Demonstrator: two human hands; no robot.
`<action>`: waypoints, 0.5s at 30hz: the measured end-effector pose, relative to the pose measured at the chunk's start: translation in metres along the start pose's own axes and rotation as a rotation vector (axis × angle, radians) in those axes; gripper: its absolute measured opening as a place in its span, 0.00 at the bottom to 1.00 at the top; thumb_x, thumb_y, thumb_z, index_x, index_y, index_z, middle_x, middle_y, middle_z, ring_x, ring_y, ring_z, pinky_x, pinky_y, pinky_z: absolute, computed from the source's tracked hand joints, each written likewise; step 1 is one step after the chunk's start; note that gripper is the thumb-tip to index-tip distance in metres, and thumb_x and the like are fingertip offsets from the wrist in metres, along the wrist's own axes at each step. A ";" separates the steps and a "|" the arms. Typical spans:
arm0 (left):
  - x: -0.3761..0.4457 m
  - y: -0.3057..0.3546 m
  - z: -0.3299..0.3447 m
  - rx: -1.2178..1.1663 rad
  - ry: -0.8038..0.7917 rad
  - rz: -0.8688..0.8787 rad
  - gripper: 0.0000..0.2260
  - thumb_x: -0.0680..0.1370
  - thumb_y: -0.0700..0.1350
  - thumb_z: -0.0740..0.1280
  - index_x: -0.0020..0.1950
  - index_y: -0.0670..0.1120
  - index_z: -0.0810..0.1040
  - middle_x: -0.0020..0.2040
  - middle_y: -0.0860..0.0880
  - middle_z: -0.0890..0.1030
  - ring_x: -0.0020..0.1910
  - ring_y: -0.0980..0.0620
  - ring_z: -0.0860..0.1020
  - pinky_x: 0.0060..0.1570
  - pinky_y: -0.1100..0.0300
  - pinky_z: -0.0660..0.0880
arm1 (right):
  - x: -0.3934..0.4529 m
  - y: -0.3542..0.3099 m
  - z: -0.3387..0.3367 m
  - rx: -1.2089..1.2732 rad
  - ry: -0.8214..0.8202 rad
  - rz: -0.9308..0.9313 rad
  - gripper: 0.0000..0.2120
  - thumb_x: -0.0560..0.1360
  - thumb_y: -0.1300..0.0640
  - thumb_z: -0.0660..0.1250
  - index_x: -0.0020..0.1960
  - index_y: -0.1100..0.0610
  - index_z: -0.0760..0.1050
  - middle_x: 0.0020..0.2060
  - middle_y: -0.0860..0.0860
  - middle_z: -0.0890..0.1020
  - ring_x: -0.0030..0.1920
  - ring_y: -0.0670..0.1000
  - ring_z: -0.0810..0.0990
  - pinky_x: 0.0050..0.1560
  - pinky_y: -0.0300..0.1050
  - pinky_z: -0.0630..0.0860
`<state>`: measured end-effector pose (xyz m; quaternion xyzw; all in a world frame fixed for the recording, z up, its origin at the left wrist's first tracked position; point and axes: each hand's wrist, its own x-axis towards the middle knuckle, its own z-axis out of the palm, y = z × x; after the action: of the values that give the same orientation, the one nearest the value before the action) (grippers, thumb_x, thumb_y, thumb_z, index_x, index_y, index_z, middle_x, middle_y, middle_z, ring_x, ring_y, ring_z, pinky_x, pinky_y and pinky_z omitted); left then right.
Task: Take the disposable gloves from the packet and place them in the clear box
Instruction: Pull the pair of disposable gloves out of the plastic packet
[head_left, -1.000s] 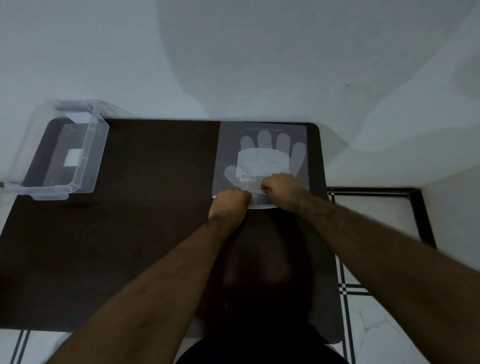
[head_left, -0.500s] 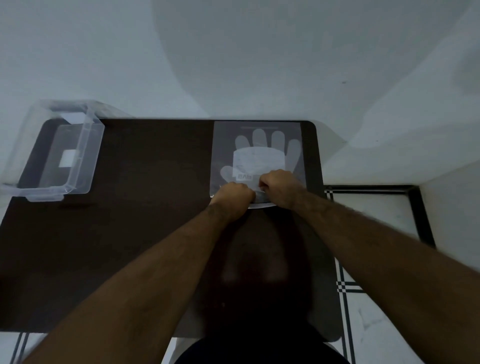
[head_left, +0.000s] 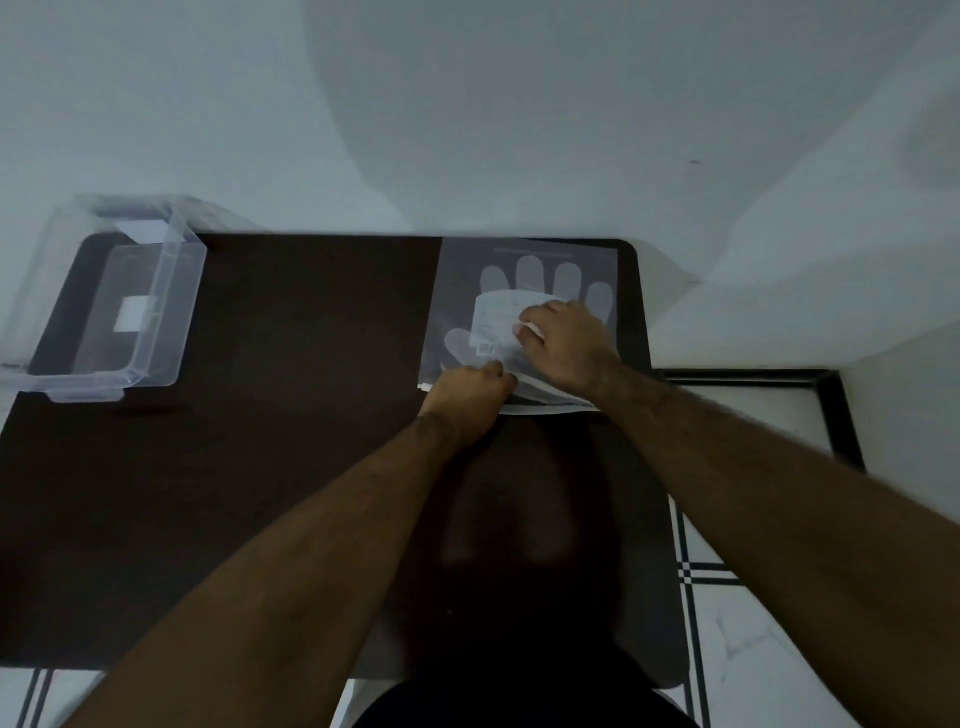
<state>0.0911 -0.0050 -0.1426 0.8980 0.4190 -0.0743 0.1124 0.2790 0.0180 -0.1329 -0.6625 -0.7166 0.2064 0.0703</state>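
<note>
Left hand (head_left: 470, 397) pinches the packet (head_left: 524, 312) near edge; right hand (head_left: 563, 345) grasps gloves inside. Clear box (head_left: 111, 306) sits far left on the surface (head_left: 291, 415).

Between the left hand (head_left: 470, 397) on the packet (head_left: 524, 312) and the clear box (head_left: 111, 306) far to its left, the dark table (head_left: 291, 364) lies bare. The box's top is open. The right hand (head_left: 563, 348) is just beside it.
</note>
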 end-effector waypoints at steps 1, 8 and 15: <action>-0.001 -0.001 0.000 -0.010 0.008 -0.001 0.12 0.85 0.44 0.63 0.68 0.46 0.78 0.59 0.45 0.79 0.51 0.44 0.82 0.44 0.52 0.74 | 0.004 -0.002 -0.001 -0.057 -0.064 0.017 0.23 0.87 0.42 0.55 0.74 0.52 0.76 0.72 0.57 0.78 0.70 0.61 0.76 0.70 0.63 0.74; -0.012 -0.006 0.004 -0.069 0.048 0.010 0.14 0.85 0.43 0.64 0.70 0.46 0.77 0.59 0.45 0.80 0.51 0.43 0.82 0.46 0.50 0.77 | 0.018 -0.011 -0.005 -0.245 -0.345 0.069 0.23 0.87 0.41 0.50 0.79 0.44 0.67 0.82 0.55 0.64 0.79 0.65 0.66 0.75 0.74 0.64; -0.035 0.001 0.010 -0.145 0.116 -0.003 0.13 0.85 0.43 0.64 0.69 0.45 0.79 0.57 0.45 0.80 0.49 0.42 0.82 0.42 0.49 0.77 | 0.028 -0.003 -0.006 -0.211 -0.338 0.080 0.22 0.86 0.41 0.53 0.75 0.47 0.71 0.74 0.55 0.72 0.70 0.62 0.75 0.68 0.71 0.73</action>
<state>0.0693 -0.0343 -0.1440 0.8897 0.4303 0.0084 0.1524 0.2755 0.0462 -0.1316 -0.6500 -0.7091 0.2409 -0.1290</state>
